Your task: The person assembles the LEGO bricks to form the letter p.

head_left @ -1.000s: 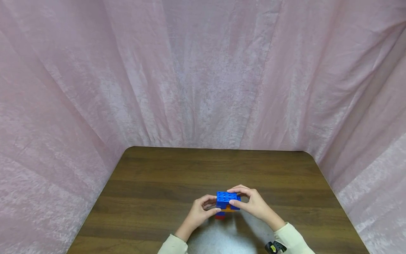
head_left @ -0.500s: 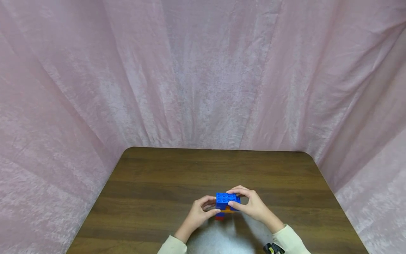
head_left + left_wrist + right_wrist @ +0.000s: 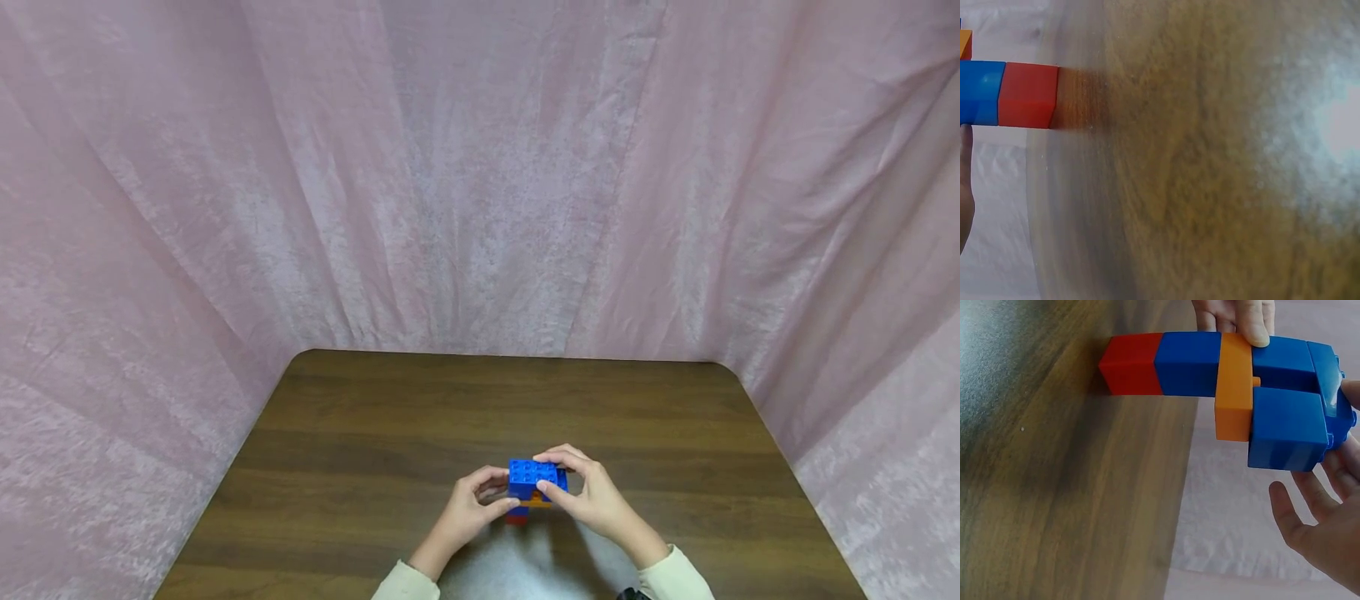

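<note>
A tower of toy building bricks stands at the near middle of the table. Its red brick (image 3: 1132,365) is lowest, with a blue brick (image 3: 1188,364) above it, then an orange brick (image 3: 1235,387). Over the orange one, two blue bricks sit side by side with a gap, and a studded blue top brick (image 3: 525,471) spans them. My left hand (image 3: 468,510) pinches the tower's left side, its thumb at the orange-blue joint in the right wrist view. From the right, my right hand (image 3: 600,497) grips the top brick between thumb and fingers. The left wrist view catches only the tower's lower part.
The brown wooden table (image 3: 375,408) has rounded far corners. Pink curtains (image 3: 480,183) hang behind it and along both sides. A bright light reflection (image 3: 1344,125) shows on the near tabletop.
Hands, tower and table edge all sit slightly lower in the head view. Both hands keep the same hold on the bricks.
</note>
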`<act>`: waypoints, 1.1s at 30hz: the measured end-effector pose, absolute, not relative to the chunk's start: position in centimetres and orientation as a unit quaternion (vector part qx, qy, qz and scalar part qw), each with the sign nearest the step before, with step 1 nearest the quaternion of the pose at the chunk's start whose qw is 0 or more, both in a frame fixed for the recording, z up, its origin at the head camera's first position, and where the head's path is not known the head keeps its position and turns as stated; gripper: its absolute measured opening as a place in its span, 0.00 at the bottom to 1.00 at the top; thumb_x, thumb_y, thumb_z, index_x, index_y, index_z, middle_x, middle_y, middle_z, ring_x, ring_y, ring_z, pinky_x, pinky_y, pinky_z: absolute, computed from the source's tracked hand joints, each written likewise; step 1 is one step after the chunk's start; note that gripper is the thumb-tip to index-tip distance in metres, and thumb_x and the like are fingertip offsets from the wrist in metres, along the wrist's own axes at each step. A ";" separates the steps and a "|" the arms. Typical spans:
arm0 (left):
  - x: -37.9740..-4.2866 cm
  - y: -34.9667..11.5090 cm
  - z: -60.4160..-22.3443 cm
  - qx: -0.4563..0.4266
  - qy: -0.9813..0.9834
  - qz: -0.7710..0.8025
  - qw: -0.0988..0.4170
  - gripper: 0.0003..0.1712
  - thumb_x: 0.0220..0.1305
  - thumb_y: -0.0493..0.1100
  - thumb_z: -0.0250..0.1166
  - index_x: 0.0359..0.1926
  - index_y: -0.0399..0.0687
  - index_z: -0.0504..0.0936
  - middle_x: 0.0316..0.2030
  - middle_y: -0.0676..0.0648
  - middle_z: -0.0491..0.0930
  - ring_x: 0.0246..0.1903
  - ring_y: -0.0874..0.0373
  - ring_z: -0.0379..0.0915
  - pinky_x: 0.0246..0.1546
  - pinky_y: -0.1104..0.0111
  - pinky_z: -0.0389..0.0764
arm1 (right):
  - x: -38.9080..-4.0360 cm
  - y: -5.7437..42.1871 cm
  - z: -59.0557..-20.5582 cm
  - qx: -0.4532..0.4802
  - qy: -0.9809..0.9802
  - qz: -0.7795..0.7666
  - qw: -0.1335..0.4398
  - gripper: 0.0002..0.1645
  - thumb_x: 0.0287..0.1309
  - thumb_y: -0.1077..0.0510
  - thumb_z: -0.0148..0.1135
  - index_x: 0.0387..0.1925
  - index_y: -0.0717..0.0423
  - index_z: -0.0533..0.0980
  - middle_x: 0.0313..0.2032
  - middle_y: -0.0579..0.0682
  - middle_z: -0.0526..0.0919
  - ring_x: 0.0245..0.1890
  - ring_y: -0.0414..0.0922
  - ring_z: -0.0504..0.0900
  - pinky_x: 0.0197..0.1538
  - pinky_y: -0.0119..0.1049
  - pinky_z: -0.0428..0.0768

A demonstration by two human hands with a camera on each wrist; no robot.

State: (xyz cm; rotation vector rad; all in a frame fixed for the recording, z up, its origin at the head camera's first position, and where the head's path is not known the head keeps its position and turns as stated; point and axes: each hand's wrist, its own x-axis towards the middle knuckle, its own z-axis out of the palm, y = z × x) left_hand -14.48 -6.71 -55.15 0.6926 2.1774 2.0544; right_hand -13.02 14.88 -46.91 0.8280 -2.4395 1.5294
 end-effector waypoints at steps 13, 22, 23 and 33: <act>-14.5 -6.6 -55.7 0.237 0.713 0.659 0.016 0.16 0.55 0.31 0.70 0.46 0.31 0.79 0.42 0.35 0.81 0.45 0.54 0.80 0.50 0.53 0.79 | -12.8 15.0 -46.7 0.272 -0.816 0.507 0.064 0.16 0.54 0.68 0.67 0.46 0.63 0.79 0.43 0.57 0.82 0.44 0.54 0.79 0.44 0.43 0.80; -14.3 -6.6 -55.5 0.245 0.715 0.654 0.015 0.16 0.56 0.30 0.69 0.46 0.31 0.79 0.42 0.34 0.81 0.45 0.53 0.80 0.49 0.51 0.79 | -12.5 14.8 -46.3 0.271 -0.823 0.494 0.072 0.16 0.53 0.68 0.68 0.45 0.64 0.79 0.43 0.57 0.82 0.44 0.55 0.79 0.45 0.43 0.81; -14.4 -6.6 -55.6 0.247 0.716 0.652 0.014 0.16 0.56 0.30 0.69 0.46 0.31 0.78 0.42 0.34 0.81 0.45 0.53 0.80 0.49 0.51 0.79 | -12.5 14.8 -46.3 0.273 -0.824 0.492 0.073 0.16 0.53 0.68 0.67 0.45 0.64 0.79 0.43 0.57 0.82 0.44 0.55 0.79 0.45 0.43 0.81; -15.7 -7.0 -58.0 0.261 0.729 0.632 0.022 0.18 0.57 0.34 0.70 0.48 0.37 0.78 0.44 0.38 0.82 0.45 0.54 0.80 0.49 0.59 0.81 | -12.3 15.6 -47.6 0.281 -0.821 0.489 0.087 0.21 0.55 0.69 0.65 0.53 0.62 0.75 0.47 0.57 0.80 0.45 0.52 0.79 0.44 0.40 0.82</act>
